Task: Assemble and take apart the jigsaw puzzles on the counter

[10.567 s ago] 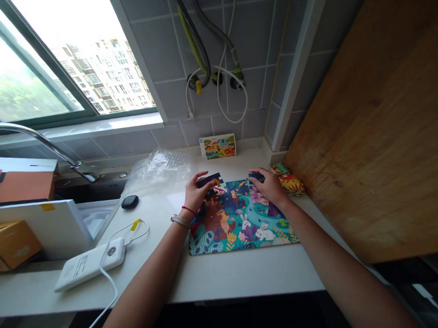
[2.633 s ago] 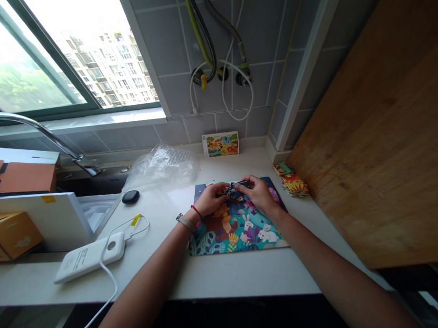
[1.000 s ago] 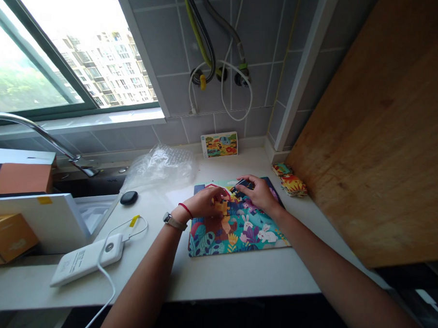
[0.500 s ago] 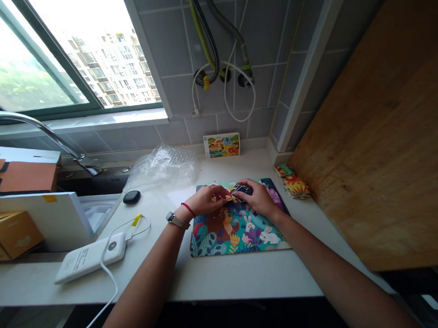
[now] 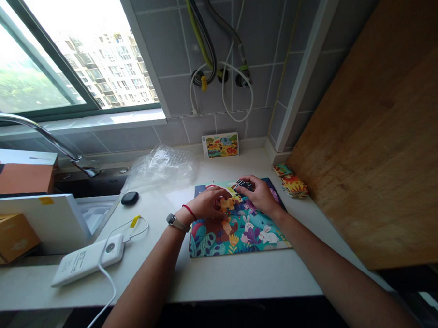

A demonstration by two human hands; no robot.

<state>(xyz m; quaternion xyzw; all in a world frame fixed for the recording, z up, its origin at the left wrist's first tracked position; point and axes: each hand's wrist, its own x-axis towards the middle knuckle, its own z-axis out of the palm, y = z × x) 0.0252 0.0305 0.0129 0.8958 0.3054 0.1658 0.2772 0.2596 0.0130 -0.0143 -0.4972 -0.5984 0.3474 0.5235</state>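
Observation:
A colourful illustrated board (image 5: 208, 243) with rabbits and plants lies on the white counter beneath both hands. Over its left part is my left hand (image 5: 210, 203), fingers spread and lowered around yellow-orange jigsaw pieces (image 5: 229, 202) on the board. Its fingertips touch or hover just over these pieces; I cannot tell which. My right hand (image 5: 259, 195) is closed around a small stack of dark jigsaw pieces (image 5: 243, 185) with pale edges, held above the board's back middle. Parts of the board are hidden under the hands.
Piles of jigsaw pieces (image 5: 294, 185) sit at the right by the wooden panel (image 5: 350, 155). A picture card (image 5: 220, 145) leans on the back wall. To the left are clear plastic wrap (image 5: 162, 169), a black oval object (image 5: 130, 198), a cabled power bank (image 5: 87, 260) and boxes (image 5: 10, 239).
My left hand has opened from a pinch and shifted slightly left, uncovering yellow-orange pieces on the board. My right hand still holds the dark stack, almost in place.

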